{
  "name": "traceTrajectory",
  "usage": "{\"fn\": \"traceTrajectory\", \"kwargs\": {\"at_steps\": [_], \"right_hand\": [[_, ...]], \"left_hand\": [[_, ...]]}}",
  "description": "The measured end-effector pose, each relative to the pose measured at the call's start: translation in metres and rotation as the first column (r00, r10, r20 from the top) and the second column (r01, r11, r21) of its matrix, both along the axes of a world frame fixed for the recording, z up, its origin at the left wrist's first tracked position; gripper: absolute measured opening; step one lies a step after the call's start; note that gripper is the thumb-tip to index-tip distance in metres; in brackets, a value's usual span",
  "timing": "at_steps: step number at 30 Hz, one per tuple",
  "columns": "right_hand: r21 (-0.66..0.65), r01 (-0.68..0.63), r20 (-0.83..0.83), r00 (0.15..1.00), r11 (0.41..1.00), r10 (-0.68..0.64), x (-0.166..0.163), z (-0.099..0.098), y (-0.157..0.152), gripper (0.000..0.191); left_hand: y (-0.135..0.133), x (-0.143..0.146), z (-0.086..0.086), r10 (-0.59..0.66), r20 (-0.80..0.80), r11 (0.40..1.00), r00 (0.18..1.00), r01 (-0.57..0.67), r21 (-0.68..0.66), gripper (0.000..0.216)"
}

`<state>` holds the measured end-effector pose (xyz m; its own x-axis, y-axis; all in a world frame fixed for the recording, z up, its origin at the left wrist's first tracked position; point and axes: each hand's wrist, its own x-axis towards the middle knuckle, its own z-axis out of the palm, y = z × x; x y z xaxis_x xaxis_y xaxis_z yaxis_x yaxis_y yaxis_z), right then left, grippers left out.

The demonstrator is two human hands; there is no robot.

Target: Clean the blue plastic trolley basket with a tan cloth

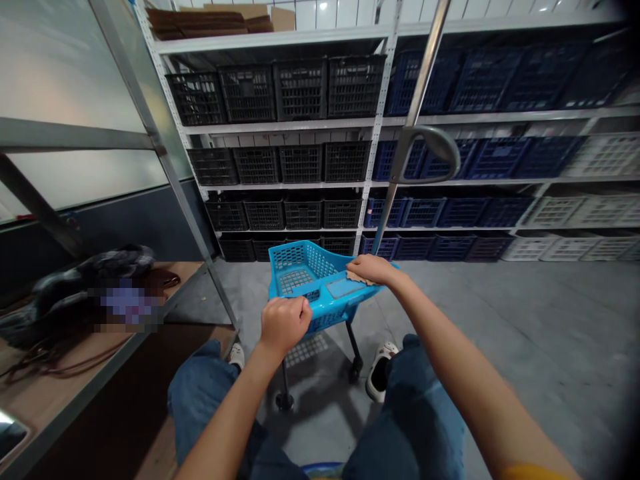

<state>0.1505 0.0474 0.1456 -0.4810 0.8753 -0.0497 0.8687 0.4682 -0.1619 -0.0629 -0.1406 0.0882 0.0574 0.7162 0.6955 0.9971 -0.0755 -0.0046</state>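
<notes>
- One blue wheeled basket (pixel 333 308) stands at the centre of the frame, its open top facing up.
- Its long axis appears to run left to right; the near rim slants, with the right end higher in the frame.
- One metal pole (pixel 423 73) rises behind the basket's right end, leaning toward the upper right, and carries one grey loop grip (pixel 431 152).
- Two casters (pixel 285 401) show below the basket, on two dark legs.
- The left hand (pixel 285 323) is curled tight over the basket's near left corner.
- The right hand (pixel 373 269) grasps one brown cloth (pixel 361 279), pressed against the rim near the right end.
- Two pale shoes (pixel 383 371) flank the basket on the grey floor (pixel 505 327).
- Behind, one white rack (pixel 280 127) spans the top of the frame: its left bay holds four rows of four black crates (pixel 300 90).
- Blue crates (pixel 424 212) fill the next bay, four in the third row down; white crates (pixel 557 208) at the right edge are too cut off to count.
</notes>
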Motion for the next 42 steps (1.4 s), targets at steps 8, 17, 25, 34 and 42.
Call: {"fn": "traceTrajectory", "kwargs": {"at_steps": [8,17,25,34,42], "right_hand": [[0.333,-0.075,-0.069,0.992,0.94,0.104,0.021,-0.011,-0.024,0.045],[0.773,0.125,-0.335,0.913,0.622,0.232,0.003,-0.065,-0.073,0.032],[0.731,-0.215,-0.084,0.914,0.648,0.397,-0.059,-0.04,-0.114,0.029],[0.453,-0.244,-0.03,0.957,0.858,0.288,-0.091,-0.006,-0.098,0.029],[0.169,-0.051,-0.025,0.998,0.984,0.056,-0.059,0.002,-0.048,0.032]], "left_hand": [[0.001,-0.01,-0.003,0.022,0.006,1.0,1.0,-0.022,0.022,0.035],[0.002,-0.033,-0.004,-0.127,-0.029,0.992,0.992,0.127,0.015,0.032],[0.003,-0.037,-0.003,-0.144,-0.029,0.99,0.989,0.144,0.0,0.033],[0.002,-0.032,-0.001,-0.132,-0.059,0.991,0.989,0.133,0.019,0.035],[0.001,-0.027,0.0,-0.079,-0.026,0.997,0.996,0.079,-0.007,0.036]]}}
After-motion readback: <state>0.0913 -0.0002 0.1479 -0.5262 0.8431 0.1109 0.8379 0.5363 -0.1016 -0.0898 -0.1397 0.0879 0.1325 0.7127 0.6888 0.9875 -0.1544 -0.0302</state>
